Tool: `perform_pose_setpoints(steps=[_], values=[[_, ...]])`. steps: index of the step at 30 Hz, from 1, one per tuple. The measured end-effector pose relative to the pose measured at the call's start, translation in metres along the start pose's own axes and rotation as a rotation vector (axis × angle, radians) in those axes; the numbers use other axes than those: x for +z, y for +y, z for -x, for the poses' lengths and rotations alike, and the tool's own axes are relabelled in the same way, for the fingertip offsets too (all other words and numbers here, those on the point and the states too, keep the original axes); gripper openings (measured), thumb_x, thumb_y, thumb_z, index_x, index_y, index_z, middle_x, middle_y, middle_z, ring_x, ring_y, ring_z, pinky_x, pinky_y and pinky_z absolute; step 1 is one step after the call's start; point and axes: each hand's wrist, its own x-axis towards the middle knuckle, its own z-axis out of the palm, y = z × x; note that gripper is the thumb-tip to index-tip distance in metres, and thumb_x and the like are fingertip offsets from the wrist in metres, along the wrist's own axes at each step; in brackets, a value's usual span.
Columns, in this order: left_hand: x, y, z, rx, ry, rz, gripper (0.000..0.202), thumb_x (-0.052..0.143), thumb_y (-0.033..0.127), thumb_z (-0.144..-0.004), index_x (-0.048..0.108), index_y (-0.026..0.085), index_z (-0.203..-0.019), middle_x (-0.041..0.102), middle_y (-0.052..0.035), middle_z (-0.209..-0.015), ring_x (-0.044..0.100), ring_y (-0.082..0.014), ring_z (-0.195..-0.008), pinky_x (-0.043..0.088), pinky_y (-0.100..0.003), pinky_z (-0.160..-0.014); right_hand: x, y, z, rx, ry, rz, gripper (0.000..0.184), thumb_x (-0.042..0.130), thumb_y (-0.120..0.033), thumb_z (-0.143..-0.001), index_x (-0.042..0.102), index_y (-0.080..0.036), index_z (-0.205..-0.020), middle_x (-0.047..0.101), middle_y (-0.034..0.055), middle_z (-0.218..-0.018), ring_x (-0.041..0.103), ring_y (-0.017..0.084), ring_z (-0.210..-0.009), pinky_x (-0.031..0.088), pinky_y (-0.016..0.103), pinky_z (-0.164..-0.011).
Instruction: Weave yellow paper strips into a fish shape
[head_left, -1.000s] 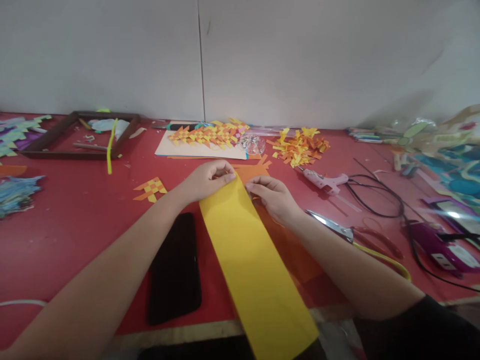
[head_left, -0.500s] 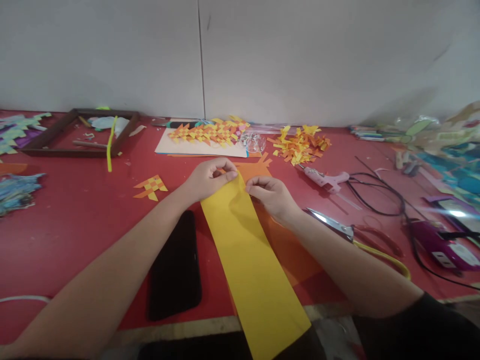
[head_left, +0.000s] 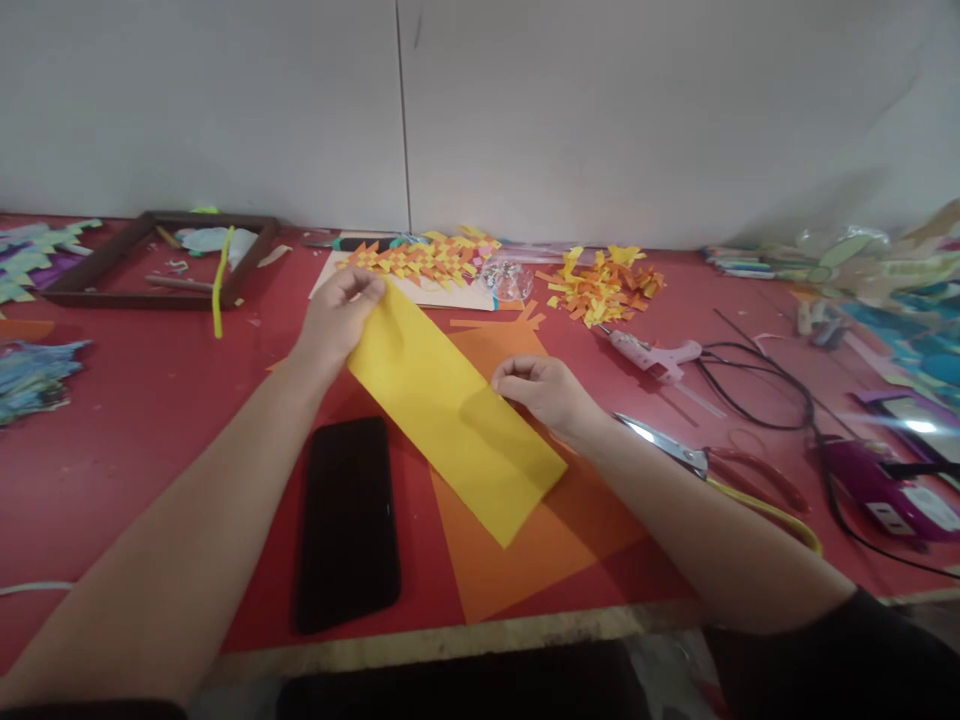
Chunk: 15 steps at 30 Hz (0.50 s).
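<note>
A yellow paper sheet [head_left: 450, 400], long and narrow, slants across the middle. My left hand [head_left: 341, 315] is closed on its upper left end, thumb on top. Close to the sheet's right edge is my right hand [head_left: 544, 395], its thumb and index finger pinched together; whether anything is between them I cannot make out. Orange paper [head_left: 487, 575] lies on the table beneath the yellow sheet and is partly covered by it. To the left of the sheet rests a black phone [head_left: 349, 525], under my left forearm's inner side.
Scissors [head_left: 697, 462] and a pink glue gun [head_left: 652, 357] with a black cord lie to the right. Behind are cut yellow and orange pieces [head_left: 604, 287] and a woven paper strip [head_left: 420, 258]. A brown frame [head_left: 135, 299] stands back left on the red table [head_left: 165, 420].
My left hand has moved left and away from me, carrying the yellow sheet, whose near end has swung up off the table's front edge. More orange paper shows. My right hand has stayed in place.
</note>
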Motion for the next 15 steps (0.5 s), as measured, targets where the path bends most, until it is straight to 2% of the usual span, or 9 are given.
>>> perform_pose_setpoints(steps=[3, 6, 9, 11, 15], values=[[-0.008, -0.005, -0.005, 0.006, 0.041, -0.001, 0.023, 0.068, 0.041, -0.079, 0.057, 0.021, -0.078, 0.057, 0.0024, -0.074, 0.052, -0.0122, -0.067, 0.042, -0.027, -0.064, -0.002, 0.002, -0.001, 0.008, -0.022, -0.010, 0.007, 0.067, -0.024, -0.065, 0.064, -0.018, -0.064, 0.056, -0.0037, -0.056, 0.044, 0.008, -0.049, 0.031, 0.024, -0.047], [-0.003, -0.002, -0.001, 0.027, -0.002, -0.054, 0.020, 0.068, 0.038, -0.079, 0.060, 0.020, -0.079, 0.060, 0.0013, -0.076, 0.053, -0.0127, -0.069, 0.041, -0.027, -0.064, 0.000, 0.000, -0.001, 0.012, -0.024, -0.097, 0.009, 0.070, -0.026, -0.065, 0.064, -0.019, -0.068, 0.058, -0.0040, -0.056, 0.046, 0.009, -0.048, 0.033, 0.024, -0.047], [0.012, 0.006, 0.008, 0.060, -0.129, -0.165, 0.018, 0.064, 0.037, -0.080, 0.061, 0.019, -0.081, 0.064, -0.0012, -0.083, 0.056, -0.0150, -0.073, 0.043, -0.027, -0.065, 0.003, -0.003, 0.000, 0.049, -0.035, -0.223, 0.015, 0.072, -0.031, -0.066, 0.065, -0.021, -0.076, 0.063, -0.0026, -0.063, 0.055, 0.012, -0.052, 0.041, 0.025, -0.051], [0.021, 0.011, 0.014, 0.058, -0.211, -0.201, 0.020, 0.063, 0.038, -0.081, 0.062, 0.019, -0.081, 0.065, -0.0018, -0.083, 0.057, -0.0152, -0.073, 0.044, -0.027, -0.065, 0.005, -0.004, 0.001, 0.021, -0.028, -0.250, 0.018, 0.074, -0.032, -0.065, 0.066, -0.022, -0.078, 0.066, -0.0018, -0.069, 0.059, 0.013, -0.058, 0.046, 0.027, -0.057], [0.031, 0.018, 0.021, 0.061, -0.307, -0.191, 0.019, 0.063, 0.038, -0.083, 0.061, 0.019, -0.081, 0.066, -0.0017, -0.084, 0.056, -0.0139, -0.070, 0.045, -0.027, -0.065, 0.005, -0.002, 0.000, -0.046, -0.008, -0.187, 0.015, 0.074, -0.031, -0.066, 0.065, -0.021, -0.072, 0.064, -0.0025, -0.067, 0.057, 0.012, -0.058, 0.045, 0.026, -0.058]])
